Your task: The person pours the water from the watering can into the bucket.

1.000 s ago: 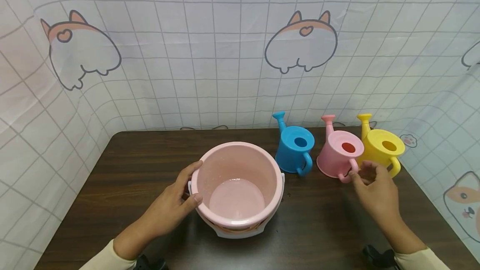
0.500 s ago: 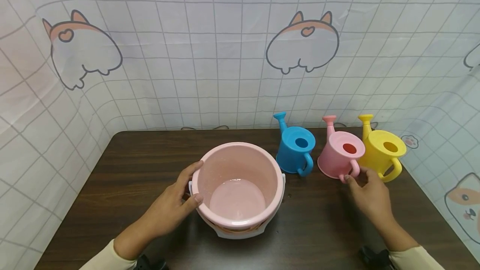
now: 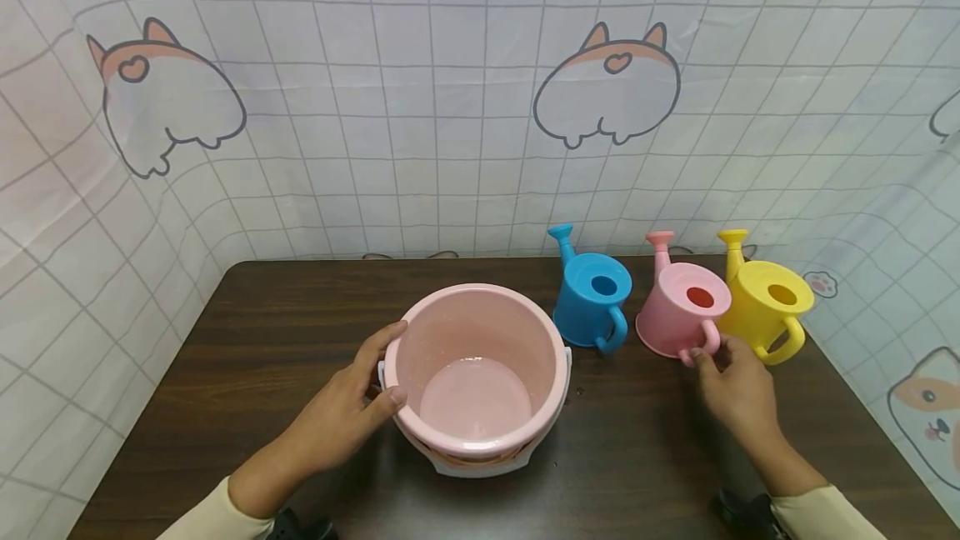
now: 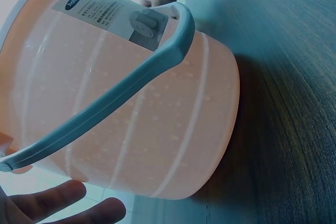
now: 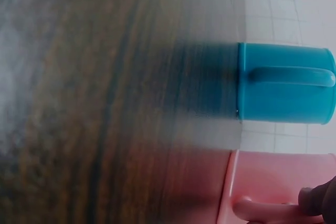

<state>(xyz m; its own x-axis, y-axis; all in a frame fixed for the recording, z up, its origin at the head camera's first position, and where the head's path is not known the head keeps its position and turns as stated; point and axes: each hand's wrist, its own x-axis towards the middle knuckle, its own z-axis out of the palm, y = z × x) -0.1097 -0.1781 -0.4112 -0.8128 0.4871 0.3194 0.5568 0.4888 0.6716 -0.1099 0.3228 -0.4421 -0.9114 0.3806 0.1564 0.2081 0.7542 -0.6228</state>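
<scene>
Pink watering can [image 3: 678,321] at far right of counter [image 3: 300,315], between blue can [image 3: 585,307] and yellow can [image 3: 757,315], handle [image 3: 709,333] pinched in right fingers [image 3: 707,373]; pink bucket [image 3: 476,340] to left, rim [image 3: 480,444] touched by spread left fingers [image 3: 382,342].

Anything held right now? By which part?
Right grip pinches the pink watering can by its handle. Left grip touches the pink bucket at its rim, thumb and finger spread apart; can't tell whether it's actually holding.

Label [image 4: 113,18] fine print illegible, pink watering can [image 5: 278,174] cut off in right wrist view
</scene>
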